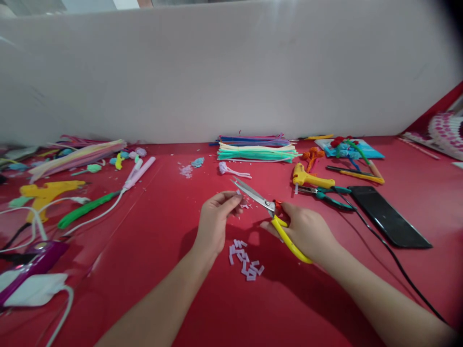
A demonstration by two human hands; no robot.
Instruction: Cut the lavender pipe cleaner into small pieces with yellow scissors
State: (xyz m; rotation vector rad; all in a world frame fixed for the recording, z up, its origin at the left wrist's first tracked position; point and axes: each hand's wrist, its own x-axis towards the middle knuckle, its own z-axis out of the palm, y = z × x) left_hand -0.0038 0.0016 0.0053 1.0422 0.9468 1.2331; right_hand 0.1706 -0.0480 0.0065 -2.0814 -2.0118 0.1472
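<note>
My left hand point(216, 219) pinches a small pale lilac piece point(238, 192) between thumb and fingertips. My right hand point(307, 230) grips scissors point(255, 193) with yellow handles, their blades pointing toward the left hand and lying just beside the piece. Small lilac scraps point(245, 206) lie on the table under the blades. Nearer to me, between my forearms, is a loose pile of short lilac strips point(245, 260). Beyond the hands lies a lilac pipe-cleaner flower point(231, 169) with several stems.
Pipe-cleaner bundles point(256, 152) lie by the grey partition point(231, 72). To the right are a yellow glue gun point(313, 178), teal-handled pliers point(329, 195) and a black phone point(388, 214) beside a cable. At left are another glue gun point(47, 193), a green-handled tool point(88, 209) and a white adapter point(34, 289).
</note>
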